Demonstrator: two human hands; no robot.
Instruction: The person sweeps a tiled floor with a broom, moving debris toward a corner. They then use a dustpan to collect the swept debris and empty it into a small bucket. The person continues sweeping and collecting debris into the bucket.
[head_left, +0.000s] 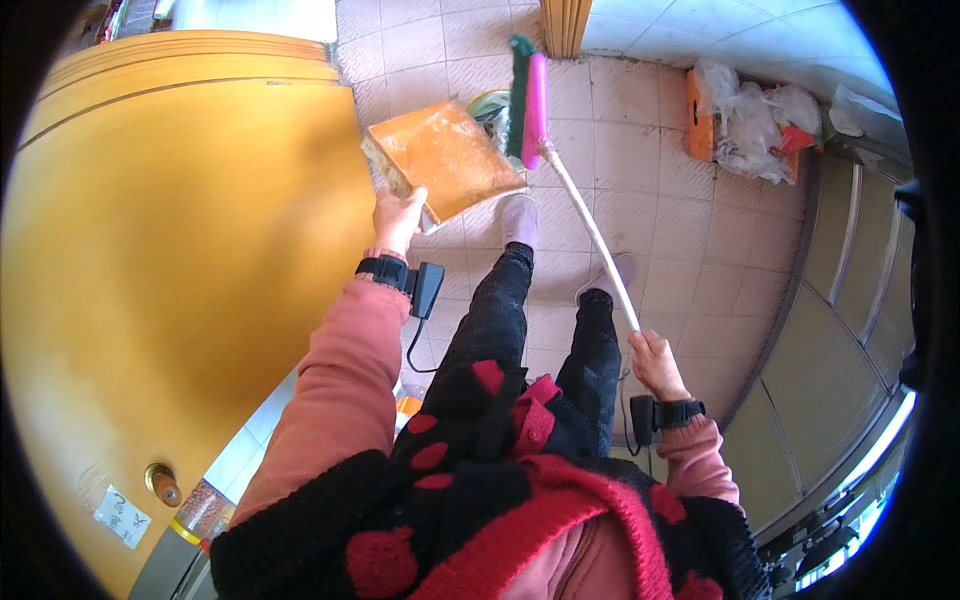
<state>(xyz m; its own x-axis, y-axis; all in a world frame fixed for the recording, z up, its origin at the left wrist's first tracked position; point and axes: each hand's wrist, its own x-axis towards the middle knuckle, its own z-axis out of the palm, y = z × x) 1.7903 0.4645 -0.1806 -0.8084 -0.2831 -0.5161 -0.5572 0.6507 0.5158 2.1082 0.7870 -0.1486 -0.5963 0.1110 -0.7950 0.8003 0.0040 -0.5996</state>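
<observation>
My left hand (399, 216) grips the near edge of a scuffed orange dustpan-like piece (450, 161), held tilted above the floor. Behind it, partly hidden, stands a round bin (493, 99) with a bag or other contents inside; whether the two touch I cannot tell. The white stick handle (592, 232) of a broom is in my right hand (657, 363). At the handle's far end is a pink broom head (535, 105) with green bristles (519, 94), raised beside the bin and overlapping it in view.
A yellow wooden door (187, 247) with a knob (163, 484) fills the left side. On the right, an orange box (702, 124) of plastic bags (754, 124) sits by the wall, near cabinets (810, 360). My shoes (519, 221) stand on pink floor tiles (686, 225).
</observation>
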